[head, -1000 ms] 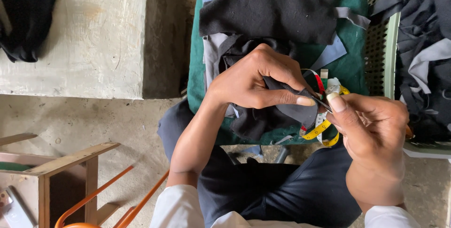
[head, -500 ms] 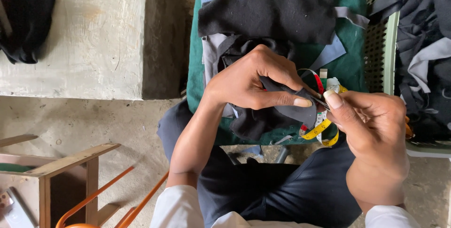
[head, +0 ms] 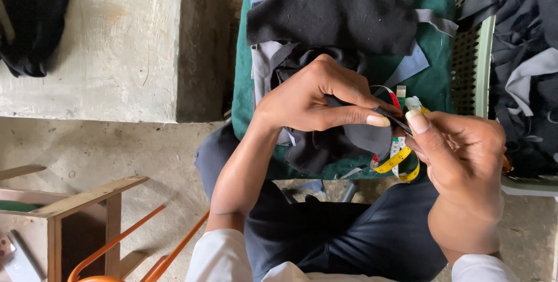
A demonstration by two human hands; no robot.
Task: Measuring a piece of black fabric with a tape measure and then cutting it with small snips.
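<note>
Underneath, a green cloth [head: 437,3] covered the work surface, heaped with black and grey fabric scraps [head: 331,20], beside a pale green basket [head: 472,55] of more. The left hand [head: 317,93] pinched a dark fabric piece [head: 363,136] over the scraps; the right hand [head: 465,154] gripped its thin edge. It looked light, limp and felt-like, best held by its edges. A yellow tape measure [head: 395,160] curled below.
</note>
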